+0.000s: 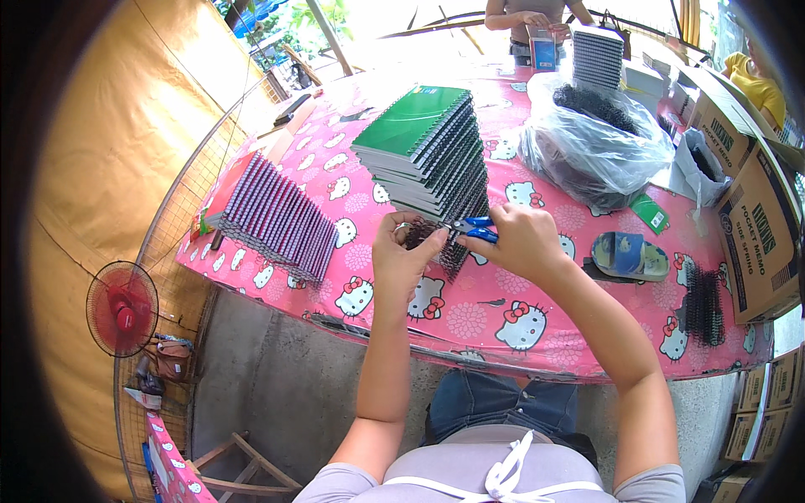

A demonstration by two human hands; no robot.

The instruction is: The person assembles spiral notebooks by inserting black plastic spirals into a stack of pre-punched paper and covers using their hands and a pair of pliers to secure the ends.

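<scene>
Now, left hand (401,254) pinches dark wire coils (422,235), fingers curled in narrow; right hand (527,239) wraps blue-handled pliers (480,222), nose at the coils. Cannot tell if the tips bite. Both just before a green-covered notebook stack (426,149), above the pink patterned table (470,293). Leftward, a second notebook stack (281,220). Rightward, a clear plastic bag (579,163) with black coils (597,109), then a slipper (627,256). Far edge: co-worker (537,10) holding a blue booklet (543,54).
</scene>
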